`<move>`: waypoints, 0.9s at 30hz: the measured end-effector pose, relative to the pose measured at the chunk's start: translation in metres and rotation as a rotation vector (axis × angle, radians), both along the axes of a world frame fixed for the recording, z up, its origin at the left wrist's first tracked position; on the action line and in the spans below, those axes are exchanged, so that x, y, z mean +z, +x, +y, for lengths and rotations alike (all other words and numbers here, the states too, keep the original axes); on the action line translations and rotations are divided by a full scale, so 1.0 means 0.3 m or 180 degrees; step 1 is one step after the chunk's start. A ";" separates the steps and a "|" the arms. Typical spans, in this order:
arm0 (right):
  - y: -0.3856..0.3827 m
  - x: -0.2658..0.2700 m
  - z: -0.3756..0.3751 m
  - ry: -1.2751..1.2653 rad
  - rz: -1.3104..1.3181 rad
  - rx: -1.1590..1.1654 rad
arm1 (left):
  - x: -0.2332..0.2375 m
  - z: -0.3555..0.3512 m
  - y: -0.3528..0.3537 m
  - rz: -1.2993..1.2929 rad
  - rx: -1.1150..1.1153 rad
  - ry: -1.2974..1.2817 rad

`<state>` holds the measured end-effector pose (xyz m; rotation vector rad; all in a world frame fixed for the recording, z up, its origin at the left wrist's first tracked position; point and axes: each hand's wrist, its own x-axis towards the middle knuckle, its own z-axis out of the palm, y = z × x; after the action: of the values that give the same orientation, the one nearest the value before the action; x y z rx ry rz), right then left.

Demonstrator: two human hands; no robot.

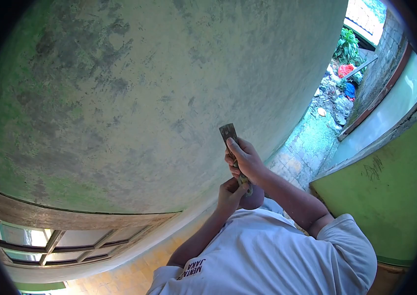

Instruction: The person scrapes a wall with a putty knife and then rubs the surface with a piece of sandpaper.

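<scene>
Both my hands hold a scraper (228, 132) against a weathered, grey-green stained wall (144, 98). Its flat metal blade points up and lies on the wall surface. My right hand (244, 160) grips the handle just below the blade, with the forefinger stretched along it. My left hand (230, 194) closes around the lower end of the handle, directly under the right hand. My white T-shirt (267, 255) with dark lettering fills the bottom of the view.
A wooden-framed window (65, 243) sits in the wall at lower left. A narrow paved alley (307, 147) runs to the upper right, ending in rubbish and plants (343, 64). A bright green wall (390, 191) bounds the alley's right side.
</scene>
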<state>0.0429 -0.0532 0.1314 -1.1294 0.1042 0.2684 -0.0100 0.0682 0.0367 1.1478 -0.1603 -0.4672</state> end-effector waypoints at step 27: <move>0.060 0.083 -0.021 -0.0100 -0.0185 0.0343 | 0.201 -0.008 0.078 -0.0631 -0.0031 0.1414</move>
<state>0.0608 -0.0595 0.1562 -1.1749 -0.0040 0.3304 0.0134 0.0658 0.0970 1.6309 -0.2418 -0.4073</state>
